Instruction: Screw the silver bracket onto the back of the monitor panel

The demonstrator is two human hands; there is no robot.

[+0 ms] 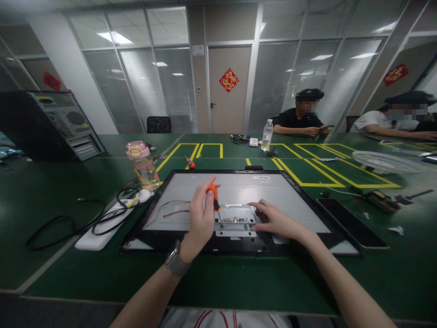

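A flat display panel [177, 187] in a black frame lies on the green table, its grey metal back facing up. Near its front edge sits a metal bracket [235, 213] with a row of connectors. My left hand [202, 207] is closed around an orange and black screwdriver [214, 197], whose shaft points down at the left side of the bracket. My right hand [273, 219] rests at the bracket's right side, fingers apart and touching it. Thin wires [174, 212] run across the panel to the left of my left hand.
A white power strip [99, 232] with black cables and a pink-lidded bottle [143, 166] stand left. A second screwdriver [190, 163] lies behind the panel. On the right are a dark flat device [351, 223] and a racket [385, 160]. Two people sit beyond; a computer tower [51, 123] stands far left.
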